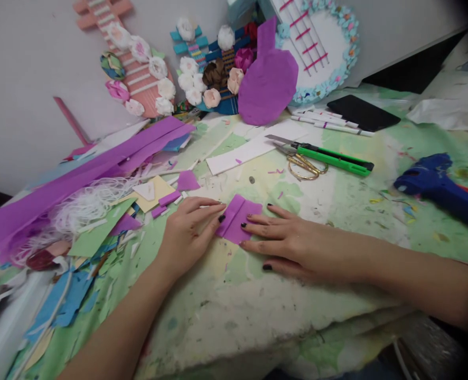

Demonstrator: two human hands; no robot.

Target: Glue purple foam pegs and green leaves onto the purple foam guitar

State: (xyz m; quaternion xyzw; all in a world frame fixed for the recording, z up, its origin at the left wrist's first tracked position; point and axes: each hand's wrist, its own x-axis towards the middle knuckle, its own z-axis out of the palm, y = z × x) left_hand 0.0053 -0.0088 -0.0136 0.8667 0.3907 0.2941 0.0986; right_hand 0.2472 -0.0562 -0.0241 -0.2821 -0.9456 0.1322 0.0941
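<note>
A small purple crepe paper piece (237, 217) with a crease or raised fold across it lies on the table in front of me. My left hand (192, 227) is at its left edge, thumb and fingers drawn together on the paper. From the other side, my right hand (293, 240) lies flat with spread fingers, its fingertips touching the right part of the piece. Beyond the hands are a green utility knife (333, 158) with its blade out and gold-handled scissors (306, 168), which lie partly under the knife.
A blue glue gun (443, 187) lies at the right. Purple paper strips (99, 174), white thread (87, 206) and paper scraps (103, 229) pile up at the left. Along the wall stand a purple guitar-shaped cutout (268, 84) and flower-decorated guitar shapes (147, 79). A black flat object (364, 112) lies behind.
</note>
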